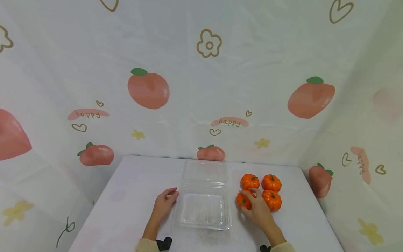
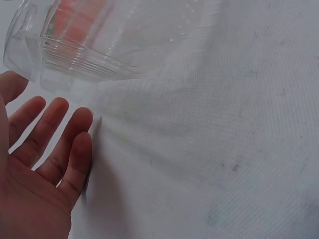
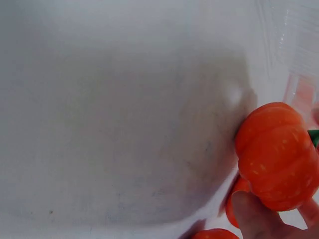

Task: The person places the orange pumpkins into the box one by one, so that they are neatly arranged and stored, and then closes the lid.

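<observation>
My right hand [image 1: 260, 211] grips a small orange pumpkin [image 1: 241, 200] with a green stem, thumb on the near side and fingers over the far side. In the right wrist view this pumpkin [image 3: 276, 154] is tipped, its stem toward the right edge. A hinged clear plastic box [image 1: 203, 211] lies with its lid [image 1: 204, 171] folded back, away from me. At the box's left side is my left hand [image 1: 165, 203], holding nothing. Its fingers [image 2: 52, 117] are loosely bent close to the box wall [image 2: 82, 57] in the left wrist view.
Beside and behind the held pumpkin sit three more orange pumpkins: a back left one [image 1: 249, 181], a back right one [image 1: 271, 183] and a front right one [image 1: 272, 200]. All stand on a white-covered table [image 1: 135, 182], with a printed curtain [image 1: 182, 105] around its back and sides.
</observation>
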{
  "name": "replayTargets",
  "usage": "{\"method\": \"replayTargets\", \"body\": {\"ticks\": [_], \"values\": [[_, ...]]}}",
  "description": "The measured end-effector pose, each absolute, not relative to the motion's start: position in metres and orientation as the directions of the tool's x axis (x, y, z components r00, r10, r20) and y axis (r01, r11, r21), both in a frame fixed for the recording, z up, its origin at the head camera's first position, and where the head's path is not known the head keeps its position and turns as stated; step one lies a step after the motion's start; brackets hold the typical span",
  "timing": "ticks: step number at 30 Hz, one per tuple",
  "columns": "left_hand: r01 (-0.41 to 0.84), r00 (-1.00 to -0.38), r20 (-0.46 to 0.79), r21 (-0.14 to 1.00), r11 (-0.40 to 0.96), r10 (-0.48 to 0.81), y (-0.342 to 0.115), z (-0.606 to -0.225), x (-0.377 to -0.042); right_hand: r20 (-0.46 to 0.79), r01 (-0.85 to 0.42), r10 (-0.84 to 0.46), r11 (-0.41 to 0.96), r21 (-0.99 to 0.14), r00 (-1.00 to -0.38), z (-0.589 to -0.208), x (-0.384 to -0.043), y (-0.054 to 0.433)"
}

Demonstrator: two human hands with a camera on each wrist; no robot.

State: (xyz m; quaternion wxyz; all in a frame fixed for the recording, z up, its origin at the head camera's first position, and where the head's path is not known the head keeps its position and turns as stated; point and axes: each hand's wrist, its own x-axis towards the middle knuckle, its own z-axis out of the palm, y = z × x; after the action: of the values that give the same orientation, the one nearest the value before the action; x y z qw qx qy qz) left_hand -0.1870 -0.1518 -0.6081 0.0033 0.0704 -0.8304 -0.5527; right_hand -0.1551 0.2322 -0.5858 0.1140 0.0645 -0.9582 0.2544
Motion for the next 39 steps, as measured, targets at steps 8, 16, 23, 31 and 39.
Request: {"method": "replayTargets", "body": {"ticks": [8, 16, 23, 31, 39], "values": [[-0.121, -0.989, -0.084, 0.931, 0.345, -0.121, -0.151, -0.61, -0.187, 0.212, -0.185, -0.079, 0.817, -0.546, -0.974, -0.584, -0.154, 0.232], [-0.131, -0.989, -0.106, 0.955, 0.265, -0.107, -0.145, -0.611, -0.188, 0.116, -0.1, -0.037, 0.786, -0.61, -0.993, -0.583, -0.156, 0.236], [-0.109, -0.992, -0.1, 0.985, 0.136, -0.071, -0.143, -0.614, -0.189, 0.08, -0.043, 0.013, 0.745, -0.665, -0.997, -0.572, -0.161, 0.24], [-0.116, -0.991, -0.112, 0.991, 0.065, -0.072, -0.143, -0.615, -0.189, 0.285, -0.209, -0.026, 0.747, -0.632, -0.958, -0.56, -0.169, 0.239], [-0.088, -0.992, -0.083, 0.995, 0.051, -0.093, -0.142, -0.622, -0.188, 0.384, -0.29, -0.048, 0.742, -0.604, -0.922, -0.55, -0.176, 0.235]]}}
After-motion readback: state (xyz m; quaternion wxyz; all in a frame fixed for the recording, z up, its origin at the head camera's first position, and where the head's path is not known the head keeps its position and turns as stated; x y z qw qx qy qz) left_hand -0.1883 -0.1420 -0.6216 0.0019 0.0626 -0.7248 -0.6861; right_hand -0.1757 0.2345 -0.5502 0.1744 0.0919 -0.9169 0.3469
